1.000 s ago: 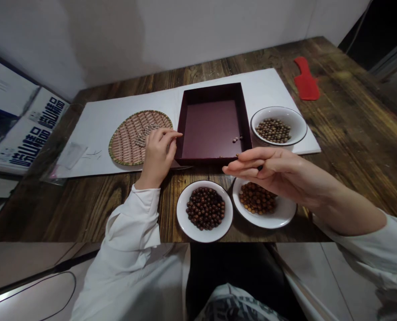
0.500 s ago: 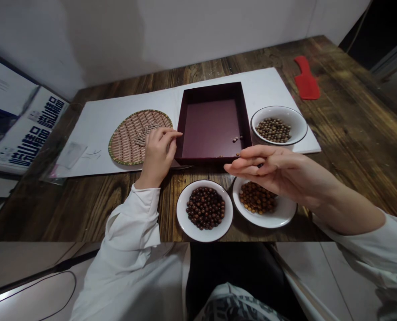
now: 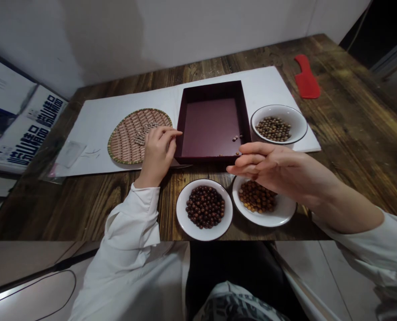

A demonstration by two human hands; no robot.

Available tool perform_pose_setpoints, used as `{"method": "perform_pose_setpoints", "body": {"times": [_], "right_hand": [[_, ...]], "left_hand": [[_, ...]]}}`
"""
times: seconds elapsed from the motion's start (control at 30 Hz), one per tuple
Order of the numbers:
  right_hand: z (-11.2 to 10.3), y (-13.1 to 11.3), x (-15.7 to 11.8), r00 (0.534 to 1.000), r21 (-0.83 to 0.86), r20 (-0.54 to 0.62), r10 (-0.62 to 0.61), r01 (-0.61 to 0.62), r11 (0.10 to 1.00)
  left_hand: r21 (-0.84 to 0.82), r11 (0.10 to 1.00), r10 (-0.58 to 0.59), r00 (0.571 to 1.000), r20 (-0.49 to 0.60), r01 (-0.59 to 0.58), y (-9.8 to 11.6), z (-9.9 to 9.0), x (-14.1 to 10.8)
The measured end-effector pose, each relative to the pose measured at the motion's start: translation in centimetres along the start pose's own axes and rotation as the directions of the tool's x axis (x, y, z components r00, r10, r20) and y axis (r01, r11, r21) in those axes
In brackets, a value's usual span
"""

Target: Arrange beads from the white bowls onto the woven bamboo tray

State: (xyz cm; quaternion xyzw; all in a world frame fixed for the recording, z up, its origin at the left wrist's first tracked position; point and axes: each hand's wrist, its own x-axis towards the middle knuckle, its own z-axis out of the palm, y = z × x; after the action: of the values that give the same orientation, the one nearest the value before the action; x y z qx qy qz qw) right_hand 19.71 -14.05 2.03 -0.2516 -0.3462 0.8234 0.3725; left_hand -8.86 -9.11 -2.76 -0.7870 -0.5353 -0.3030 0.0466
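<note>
The tray (image 3: 211, 89) was dark maroon and the paddle (image 3: 306, 79) bright red. The round basket (image 3: 124, 142) had pink woven strips inside a green rim, and the table (image 3: 358, 120) streaky brown grain.

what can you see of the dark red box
The open rectangular dark maroon box looks like stiff card, with four upright walls and a flat floor. A few small beads lie on its floor near the front right corner. It sits on a white paper sheet. The left hand's fingertips reach its left rim; the right hand hangs over its front right corner.
</note>
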Motion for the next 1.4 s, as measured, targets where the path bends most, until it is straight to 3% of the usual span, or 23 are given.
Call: {"method": "perform_pose_setpoints", "body": {"times": [0.57,0.73,0.87,1.03,1.4], "right_hand": [[0.2,0.0,-0.1,0.998,0.022,-0.052,0.046,-0.045,0.999],[0.3,0.2,-0.2,0.999,0.009,0.001,0.04,-0.04,0.999],[0.5,0.3,-0.4,0.992,-0.042,0.046,0.12,-0.118,0.992],[0.2,0.7,-0.6,0.959,0.017,0.202,0.197,-0.205,0.979],[0.4,1.1,-0.8,0.897,0.023,0.304,0.322,-0.344,0.939]], "left_hand": [[0.004,1.0,-0.015,1.0,0.004,0.015,0.1,0.0,0.0],[-0.004,1.0,-0.024,1.0,0.017,0.024,0.0,0.0,0.0],[0.001,1.0,-0.018,1.0,0.018,0.018,0.0,0.0,0.0],[0.004,1.0,-0.018,1.0,0.016,0.018,0.0,0.0,0.0],[-0.004,1.0,-0.025,1.0,0.019,0.025,0.0,0.0,0.1]]}}
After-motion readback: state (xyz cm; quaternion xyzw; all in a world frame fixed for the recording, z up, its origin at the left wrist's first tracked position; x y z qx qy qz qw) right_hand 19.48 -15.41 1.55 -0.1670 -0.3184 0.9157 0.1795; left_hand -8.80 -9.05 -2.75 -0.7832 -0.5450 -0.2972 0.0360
